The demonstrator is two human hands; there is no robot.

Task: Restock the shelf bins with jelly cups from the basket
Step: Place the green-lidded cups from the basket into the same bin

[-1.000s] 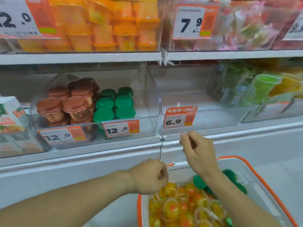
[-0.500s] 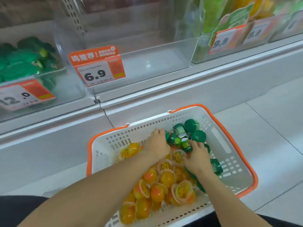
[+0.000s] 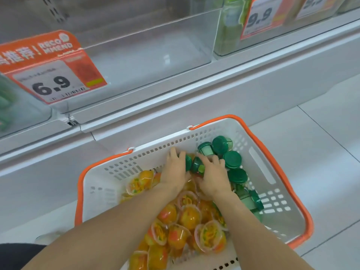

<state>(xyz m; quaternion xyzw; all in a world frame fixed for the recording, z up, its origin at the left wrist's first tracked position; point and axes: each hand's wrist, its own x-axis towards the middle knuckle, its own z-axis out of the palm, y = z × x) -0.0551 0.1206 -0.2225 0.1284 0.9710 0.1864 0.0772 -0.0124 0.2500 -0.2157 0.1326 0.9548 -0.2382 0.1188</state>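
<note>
Both hands down in the basket: left hand and right hand each curl round green-lidded cups, orange cups beneath.

A pale tiled floor carries a white perforated plastic basket with an orange rim, set just beside the base of a white shelf. On the shelf stands a clear plastic bin with an orange 6.9 price tag.
</note>
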